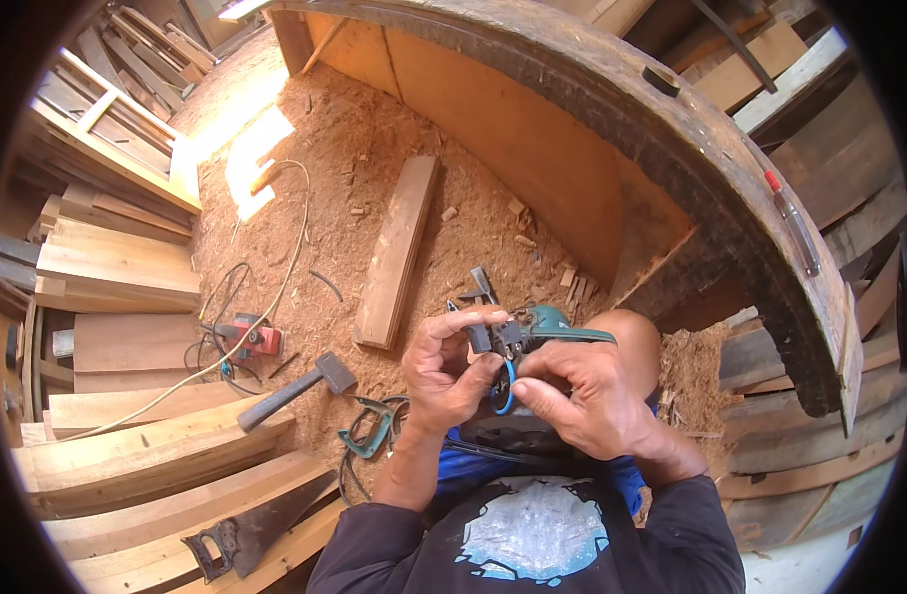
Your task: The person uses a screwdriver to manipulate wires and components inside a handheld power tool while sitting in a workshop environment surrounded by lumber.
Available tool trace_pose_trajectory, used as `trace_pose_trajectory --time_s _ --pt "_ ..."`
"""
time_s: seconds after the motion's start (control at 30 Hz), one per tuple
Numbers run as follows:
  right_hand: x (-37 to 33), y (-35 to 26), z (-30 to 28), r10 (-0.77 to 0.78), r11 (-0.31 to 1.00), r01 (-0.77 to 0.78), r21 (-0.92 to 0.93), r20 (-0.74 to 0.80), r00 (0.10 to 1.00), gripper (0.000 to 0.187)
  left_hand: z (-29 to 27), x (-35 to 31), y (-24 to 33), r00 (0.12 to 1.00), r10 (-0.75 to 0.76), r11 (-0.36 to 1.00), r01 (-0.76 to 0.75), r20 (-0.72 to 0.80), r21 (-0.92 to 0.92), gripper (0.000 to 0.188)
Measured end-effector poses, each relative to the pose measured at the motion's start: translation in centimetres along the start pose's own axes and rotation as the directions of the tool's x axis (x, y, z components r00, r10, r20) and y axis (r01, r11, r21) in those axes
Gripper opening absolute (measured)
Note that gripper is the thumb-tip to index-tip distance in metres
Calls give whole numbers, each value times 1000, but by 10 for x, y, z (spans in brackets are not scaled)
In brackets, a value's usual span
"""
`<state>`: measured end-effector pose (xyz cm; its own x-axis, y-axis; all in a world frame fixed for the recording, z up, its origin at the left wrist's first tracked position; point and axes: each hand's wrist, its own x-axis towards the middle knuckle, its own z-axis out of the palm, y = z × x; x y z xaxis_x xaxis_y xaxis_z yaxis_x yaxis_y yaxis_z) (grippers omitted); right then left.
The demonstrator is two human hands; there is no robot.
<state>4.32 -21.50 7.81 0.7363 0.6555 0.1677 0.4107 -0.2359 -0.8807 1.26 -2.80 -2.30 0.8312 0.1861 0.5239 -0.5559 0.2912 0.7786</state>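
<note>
Over my lap, my left hand (451, 368) pinches a small black block-shaped part (495, 340) between thumb and fingers. A loop of blue wire (503, 394) hangs from that part. At the wire's side, my right hand (584, 398) has its thumb and forefinger closed on the loop. Behind the hands lies the green housing of a power tool (547, 322), partly hidden by them. On the sawdust to the left rests a separate green casing piece (369, 433) with dark cable about it.
A hammer (333, 374), a red power tool (257, 337) with a cord and a wooden plank stack (402, 262) lie left and ahead. A handsaw (245, 535) rests on timber at lower left. A curved workbench (592, 74) with a red-tipped tool (796, 226) arches across the right.
</note>
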Motion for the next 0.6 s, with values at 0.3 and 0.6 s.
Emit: trace_pose_trajectory --time_s 0.3,0.6 --pt "-1 8 11 -30 999 30 32 6 1000 17 2 -2 -1 999 -9 1000 8 -47 -19 43" --pt "1 5 14 14 1000 -15 22 52 999 21 -7 -9 -3 996 -86 996 86 24 -14 58"
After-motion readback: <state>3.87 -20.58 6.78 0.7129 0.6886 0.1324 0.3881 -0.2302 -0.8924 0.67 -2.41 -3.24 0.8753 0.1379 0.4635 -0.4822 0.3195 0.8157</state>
